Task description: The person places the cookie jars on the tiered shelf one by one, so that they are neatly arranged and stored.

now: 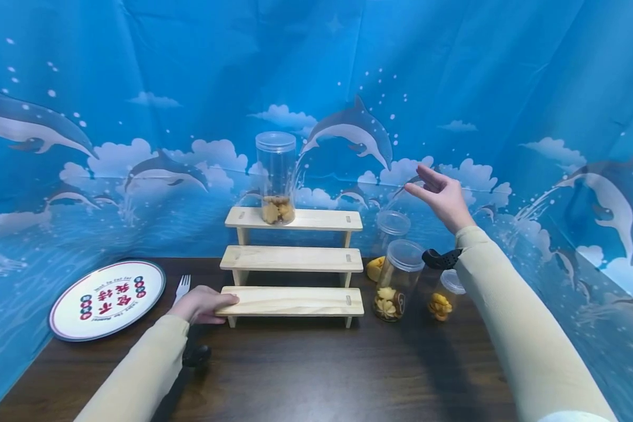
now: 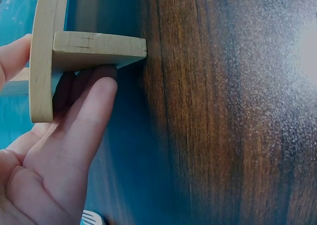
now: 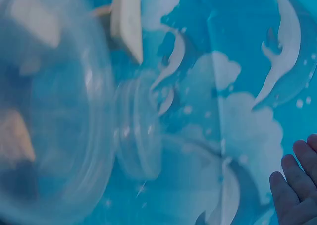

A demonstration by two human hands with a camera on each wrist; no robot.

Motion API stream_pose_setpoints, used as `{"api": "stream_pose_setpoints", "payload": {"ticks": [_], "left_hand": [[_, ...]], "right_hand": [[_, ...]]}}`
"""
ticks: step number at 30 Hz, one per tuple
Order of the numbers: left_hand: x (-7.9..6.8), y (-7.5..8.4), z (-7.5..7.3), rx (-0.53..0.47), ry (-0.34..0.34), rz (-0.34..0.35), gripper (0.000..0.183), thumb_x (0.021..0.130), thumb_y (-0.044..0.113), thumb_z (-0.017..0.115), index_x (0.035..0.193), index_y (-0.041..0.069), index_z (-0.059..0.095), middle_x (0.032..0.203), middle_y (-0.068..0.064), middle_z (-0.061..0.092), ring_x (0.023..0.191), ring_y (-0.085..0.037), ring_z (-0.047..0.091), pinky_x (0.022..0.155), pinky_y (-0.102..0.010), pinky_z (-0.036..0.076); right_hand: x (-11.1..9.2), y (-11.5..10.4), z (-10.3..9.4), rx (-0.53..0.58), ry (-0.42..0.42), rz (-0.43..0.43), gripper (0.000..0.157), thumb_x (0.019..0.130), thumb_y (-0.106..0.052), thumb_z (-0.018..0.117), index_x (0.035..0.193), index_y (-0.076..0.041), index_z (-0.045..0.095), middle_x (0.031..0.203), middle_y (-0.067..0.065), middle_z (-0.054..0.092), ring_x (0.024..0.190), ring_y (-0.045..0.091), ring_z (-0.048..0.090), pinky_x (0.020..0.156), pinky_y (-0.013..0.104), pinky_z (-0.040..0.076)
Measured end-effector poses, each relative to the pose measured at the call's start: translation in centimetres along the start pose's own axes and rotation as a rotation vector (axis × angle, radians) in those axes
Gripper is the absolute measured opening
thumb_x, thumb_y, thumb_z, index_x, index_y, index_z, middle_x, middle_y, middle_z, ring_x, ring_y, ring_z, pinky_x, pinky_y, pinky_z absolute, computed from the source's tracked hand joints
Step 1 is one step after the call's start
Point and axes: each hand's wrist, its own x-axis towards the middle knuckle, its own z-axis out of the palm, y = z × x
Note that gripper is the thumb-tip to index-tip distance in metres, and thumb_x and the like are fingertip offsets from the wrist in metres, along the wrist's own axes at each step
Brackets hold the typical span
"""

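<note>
My left hand (image 1: 204, 303) grips the left end of the bottom step of a three-tier wooden stand (image 1: 292, 258). In the left wrist view, the thumb lies on one side of the board and the fingers (image 2: 84, 121) reach behind it, beside the support leg. A tall clear jar (image 1: 276, 179) with some cookies at its bottom stands on the top step. My right hand (image 1: 439, 198) is raised in the air, holding nothing, above a lidded cookie jar (image 1: 401, 280) and a jar behind it (image 1: 390, 228). In the right wrist view, its fingers (image 3: 292, 183) are extended, apart from the jars.
A smaller jar (image 1: 445, 296) with yellow snacks stands under the right forearm. At left, a white plate with red lettering (image 1: 108, 300) leans by the curtain, and a white fork (image 1: 183, 287) lies beside the left hand. A blue dolphin curtain (image 1: 200, 76) hangs behind the dark table (image 1: 295, 375).
</note>
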Motion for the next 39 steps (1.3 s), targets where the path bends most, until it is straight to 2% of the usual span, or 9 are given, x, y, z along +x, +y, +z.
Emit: {"api": "stream_pose_setpoints", "payload": {"ticks": [12, 21, 39], "left_hand": [[0.0, 0.2, -0.2, 0.017, 0.000, -0.008, 0.052, 0.083, 0.019, 0.068, 0.113, -0.019, 0.049, 0.083, -0.014, 0.054, 0.066, -0.017, 0.063, 0.066, -0.030, 0.061], [0.3, 0.0, -0.1, 0.016, -0.004, -0.015, 0.052, 0.083, 0.020, 0.069, 0.112, -0.018, 0.051, 0.084, -0.013, 0.055, 0.067, -0.016, 0.063, 0.067, -0.030, 0.061], [0.2, -0.2, -0.2, -0.002, -0.008, -0.014, 0.053, 0.083, 0.021, 0.069, 0.114, -0.019, 0.051, 0.086, -0.014, 0.055, 0.069, -0.017, 0.064, 0.068, -0.030, 0.061]], "right_hand": [[-1.2, 4.5, -1.1, -0.057, -0.037, 0.071, 0.079, 0.084, -0.050, 0.065, 0.148, -0.014, 0.034, 0.150, 0.010, 0.035, 0.138, 0.029, 0.033, 0.112, 0.050, 0.032], [-1.6, 7.5, -1.1, -0.091, -0.107, 0.120, 0.083, 0.083, -0.053, 0.065, 0.148, -0.012, 0.032, 0.151, 0.011, 0.033, 0.138, 0.033, 0.032, 0.111, 0.054, 0.033], [-1.3, 9.7, 1.2, -0.078, -0.229, 0.102, 0.082, 0.085, -0.045, 0.067, 0.148, -0.008, 0.030, 0.151, 0.016, 0.032, 0.136, 0.038, 0.033, 0.108, 0.054, 0.036]]}}
